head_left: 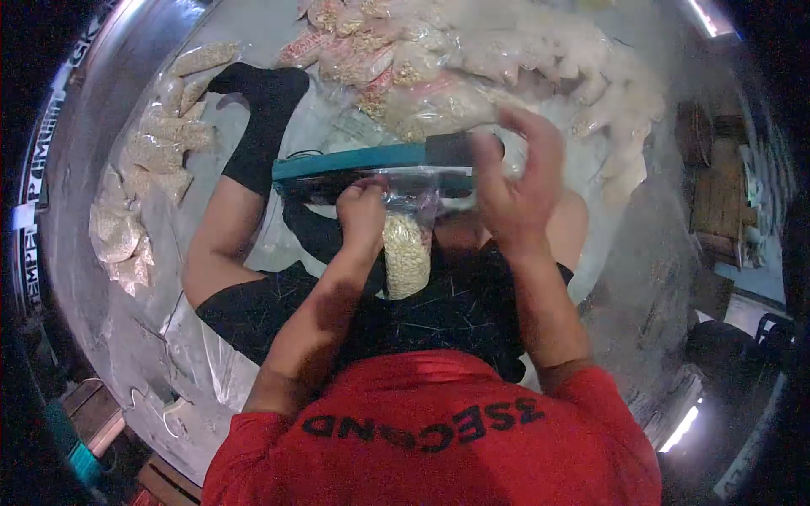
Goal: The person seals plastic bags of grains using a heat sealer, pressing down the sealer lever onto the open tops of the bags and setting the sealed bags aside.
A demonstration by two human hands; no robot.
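A clear plastic bag (407, 257) filled with pale pieces hangs upright above my lap, its top edge at a long teal and black bar-shaped device (363, 162). My left hand (363, 211) is closed on the upper left corner of the bag, just below the device. My right hand (521, 181) is raised beside the device's dark right end, its thumb and fingers spread and slightly blurred, with nothing in it.
Filled clear bags (173, 131) line the floor on the left. More bags (396, 63), some with red print, are heaped beyond the device. My bent legs in black socks (261, 118) lie around it. Wooden boxes (721, 190) stand at the right.
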